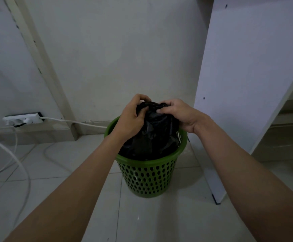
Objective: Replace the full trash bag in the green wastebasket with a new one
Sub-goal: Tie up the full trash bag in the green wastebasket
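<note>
Two hands, left hand and right hand, grip one black bag in one green wastebasket.

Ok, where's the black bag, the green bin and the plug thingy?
black bag (155, 134): head view, crinkled side above the rim
green bin (147, 177): head view, holed front wall
power strip (21, 118): head view, middle of white casing

Dim, flat light; wide-angle edge distortion.
</note>
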Tool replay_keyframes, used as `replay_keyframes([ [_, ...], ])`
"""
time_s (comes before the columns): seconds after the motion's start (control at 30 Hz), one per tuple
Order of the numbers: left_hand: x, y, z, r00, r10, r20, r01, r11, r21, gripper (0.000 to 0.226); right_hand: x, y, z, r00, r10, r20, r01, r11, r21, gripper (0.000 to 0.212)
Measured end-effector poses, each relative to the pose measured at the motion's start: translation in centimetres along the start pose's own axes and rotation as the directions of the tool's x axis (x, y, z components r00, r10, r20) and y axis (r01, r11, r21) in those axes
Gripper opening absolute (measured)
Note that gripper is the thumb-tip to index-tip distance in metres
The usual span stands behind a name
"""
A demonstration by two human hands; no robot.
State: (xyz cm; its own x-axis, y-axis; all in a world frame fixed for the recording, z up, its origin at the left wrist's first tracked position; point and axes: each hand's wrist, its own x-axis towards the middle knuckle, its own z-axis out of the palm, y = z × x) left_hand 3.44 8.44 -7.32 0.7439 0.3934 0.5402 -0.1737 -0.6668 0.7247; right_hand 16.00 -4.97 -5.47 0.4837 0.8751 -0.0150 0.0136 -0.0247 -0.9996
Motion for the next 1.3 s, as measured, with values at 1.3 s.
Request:
replay_keyframes([
  [1.3, -0.6, 1.1, 0.3, 0.985, -0.136, -0.105, 0.147, 0.984, 0.105, 0.034, 1.1, -2.1, 2.1, 0.963, 0.061, -0.264, -0.036, 0.994, 0.1, 0.007],
])
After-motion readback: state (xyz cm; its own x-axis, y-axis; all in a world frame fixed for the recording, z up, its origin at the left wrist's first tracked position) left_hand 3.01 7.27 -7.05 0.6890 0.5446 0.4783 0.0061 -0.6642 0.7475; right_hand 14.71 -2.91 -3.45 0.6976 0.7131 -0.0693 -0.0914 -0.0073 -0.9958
